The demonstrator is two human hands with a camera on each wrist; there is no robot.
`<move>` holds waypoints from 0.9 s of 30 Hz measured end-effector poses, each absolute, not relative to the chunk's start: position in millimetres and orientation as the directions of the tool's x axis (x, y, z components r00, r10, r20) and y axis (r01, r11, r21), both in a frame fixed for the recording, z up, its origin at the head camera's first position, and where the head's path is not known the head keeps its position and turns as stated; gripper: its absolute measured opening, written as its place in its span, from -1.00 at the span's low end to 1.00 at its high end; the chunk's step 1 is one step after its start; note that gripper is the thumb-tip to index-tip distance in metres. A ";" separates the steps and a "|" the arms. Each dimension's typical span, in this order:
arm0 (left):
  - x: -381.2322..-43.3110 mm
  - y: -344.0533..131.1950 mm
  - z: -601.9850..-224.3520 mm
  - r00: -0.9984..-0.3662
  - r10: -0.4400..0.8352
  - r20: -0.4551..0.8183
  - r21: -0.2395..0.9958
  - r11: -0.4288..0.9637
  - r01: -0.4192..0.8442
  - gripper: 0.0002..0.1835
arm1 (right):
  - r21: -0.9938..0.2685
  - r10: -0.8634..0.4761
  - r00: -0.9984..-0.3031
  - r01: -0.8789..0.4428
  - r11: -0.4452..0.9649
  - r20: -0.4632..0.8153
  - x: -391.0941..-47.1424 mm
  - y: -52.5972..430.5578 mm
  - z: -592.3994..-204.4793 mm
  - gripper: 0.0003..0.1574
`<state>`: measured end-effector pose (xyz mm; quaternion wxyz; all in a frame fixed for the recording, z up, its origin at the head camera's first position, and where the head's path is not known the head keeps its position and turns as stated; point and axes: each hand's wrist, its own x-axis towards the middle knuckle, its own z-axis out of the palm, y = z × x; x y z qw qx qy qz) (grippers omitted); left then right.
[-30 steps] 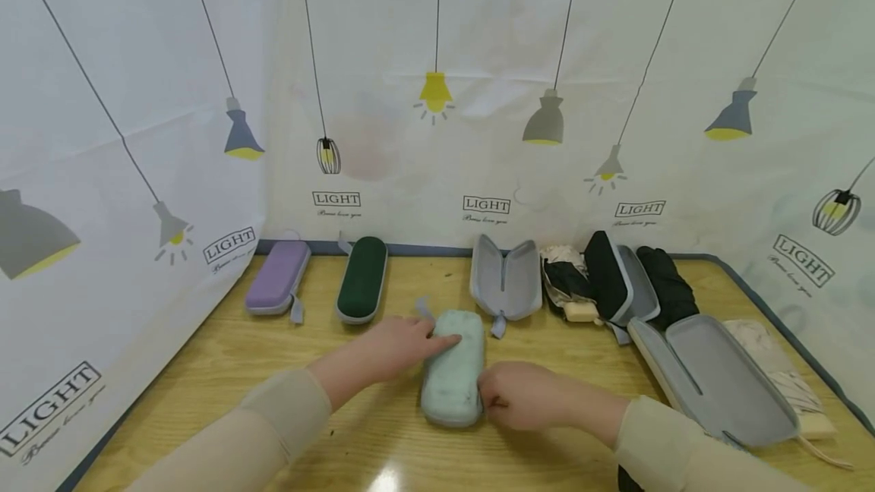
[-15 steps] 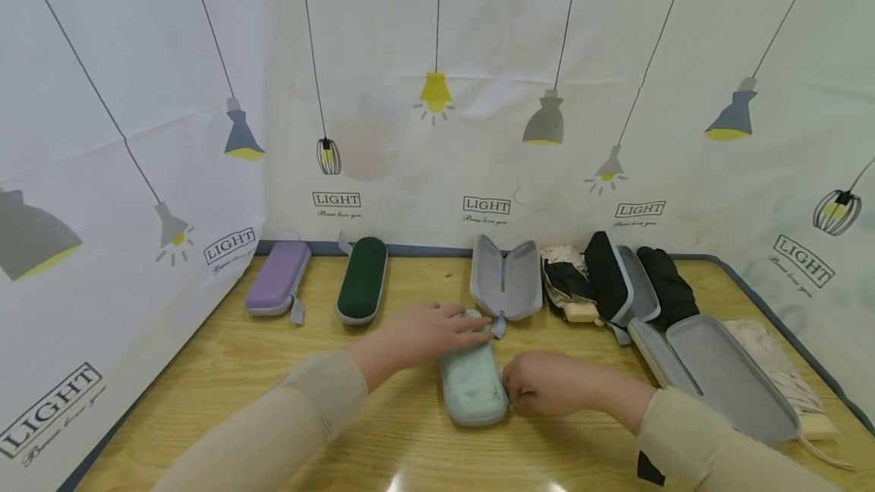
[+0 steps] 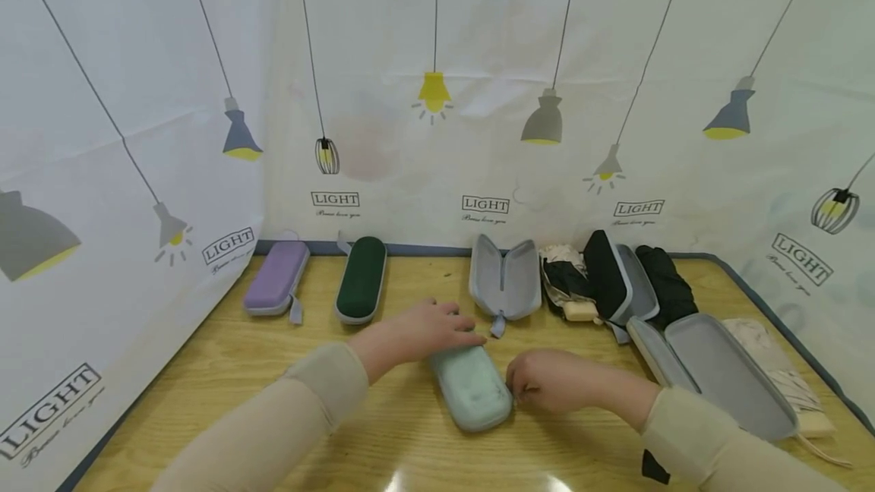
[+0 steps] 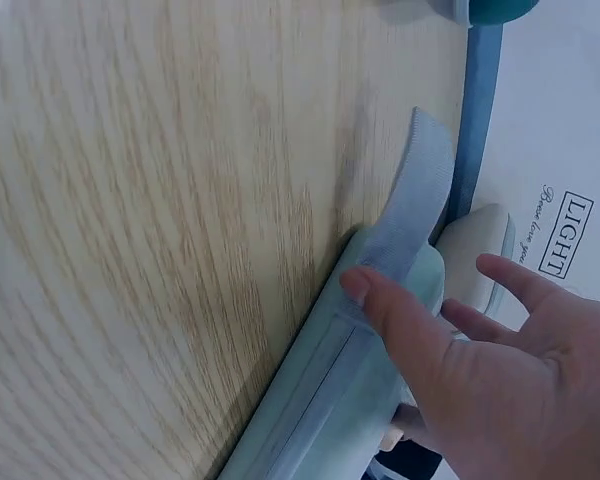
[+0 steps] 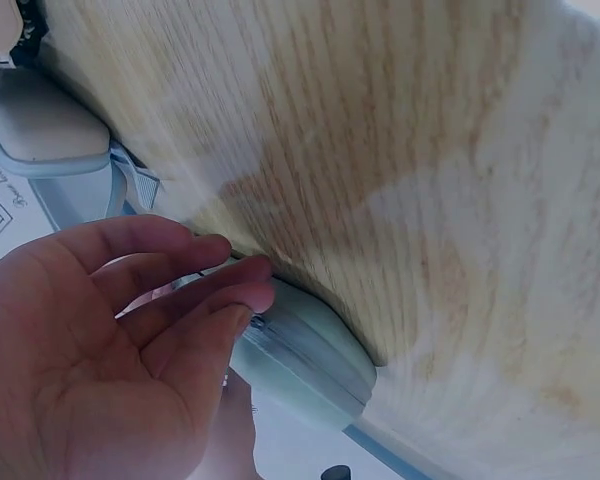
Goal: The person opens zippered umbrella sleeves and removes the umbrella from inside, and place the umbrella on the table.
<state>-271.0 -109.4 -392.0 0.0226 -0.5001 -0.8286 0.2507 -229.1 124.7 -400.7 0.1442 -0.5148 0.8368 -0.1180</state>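
A mint-green zip case (image 3: pixel 473 393) lies shut and slanted on the wooden table, its far end to the left. My left hand (image 3: pixel 418 331) covers that far end, fingers spread; in the left wrist view the thumb (image 4: pixel 365 290) touches the zipped side close to a grey fabric tab (image 4: pixel 415 195). At the near right corner, my right hand (image 3: pixel 547 380) pinches a small dark zipper pull (image 5: pixel 259 322) between thumb and index finger. The other right fingers bend loosely beside the case. Zip tape follows the case's side in both wrist views.
Purple (image 3: pixel 276 278) and dark green cases (image 3: pixel 361 279) lie shut at the back left. Opened grey-lined cases (image 3: pixel 504 279) stand at the back centre and right, among black cloth (image 3: pixel 664 287) and a beige pouch (image 3: pixel 775 370). A printed curtain (image 3: pixel 437 135) rises behind the table.
My left hand has moved right, over the case's far end. The case has turned, its near end swinging right. My right hand has shifted slightly right with that corner.
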 end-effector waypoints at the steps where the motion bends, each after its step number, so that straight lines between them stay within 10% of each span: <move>1: -271.0 -111.2 -391.9 -0.504 0.836 -0.218 -0.444 0.374 0.814 -0.32 | -0.351 -0.889 -0.441 -0.819 0.455 -0.125 -229.3 125.0 -400.3 -0.81; 27: -252.5 -151.1 -393.9 -0.638 0.692 -0.338 -0.476 0.459 0.750 -0.01 | -0.279 -0.687 -0.721 -0.643 0.713 -0.093 -235.4 117.5 -409.8 -0.84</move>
